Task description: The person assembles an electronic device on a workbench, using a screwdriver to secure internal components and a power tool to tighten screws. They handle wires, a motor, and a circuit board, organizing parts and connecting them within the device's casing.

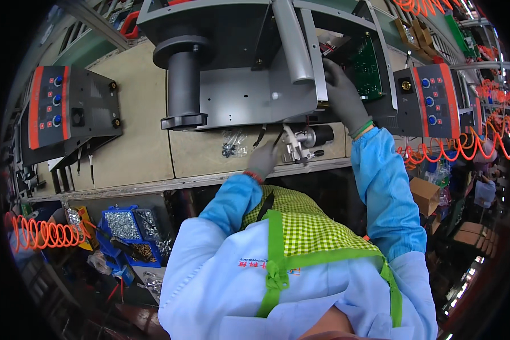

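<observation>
A large grey metal machine housing (238, 93) lies open on the bench in front of me, with a black spool holder (184, 85) on its left. My right hand (345, 96), in a grey glove, reaches in beside the upright panel near a green circuit board (365, 68); its fingertips are hidden. Below the housing's front edge, my gloved left hand (262, 158) is closed around what looks like a thin black cable (277, 139). Just right of that hand lies a silver wire-feed unit with a black motor (322, 136). A clear bag of small parts (232, 143) rests to its left.
Grey machines with orange trim stand at the left (73, 107) and right (433, 99). Blue bins of screws (122, 224) sit below the bench's front edge (113, 190). Coiled orange air hoses (45, 232) hang at both sides. A cardboard box (424, 195) stands low on the right.
</observation>
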Tool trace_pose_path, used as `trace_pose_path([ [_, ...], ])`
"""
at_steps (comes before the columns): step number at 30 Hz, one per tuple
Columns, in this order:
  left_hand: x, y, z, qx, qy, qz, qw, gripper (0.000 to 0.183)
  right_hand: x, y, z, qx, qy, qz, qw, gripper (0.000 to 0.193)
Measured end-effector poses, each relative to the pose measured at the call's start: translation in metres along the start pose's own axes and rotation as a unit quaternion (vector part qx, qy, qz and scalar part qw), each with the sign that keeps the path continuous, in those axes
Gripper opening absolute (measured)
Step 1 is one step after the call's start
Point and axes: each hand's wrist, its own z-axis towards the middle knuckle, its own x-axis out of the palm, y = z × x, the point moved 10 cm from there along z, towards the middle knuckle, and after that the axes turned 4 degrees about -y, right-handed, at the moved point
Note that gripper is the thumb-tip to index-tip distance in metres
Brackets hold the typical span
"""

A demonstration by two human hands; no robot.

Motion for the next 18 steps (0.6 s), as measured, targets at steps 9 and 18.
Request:
trace_pose_path([
  [9,-0.042,0.117,-0.059,-0.103,0.180,0.228,0.951,0.036,0.022,0.028,-0.075,-0.174,0.006,-0.241,0.955,0.049],
  [18,-0.151,-0.204,-0.047,0.252,0.092,0.001,0.963,0.038,0.014,-0.095,-0.133,0.075,0.036,0.082,0.993,0.045],
])
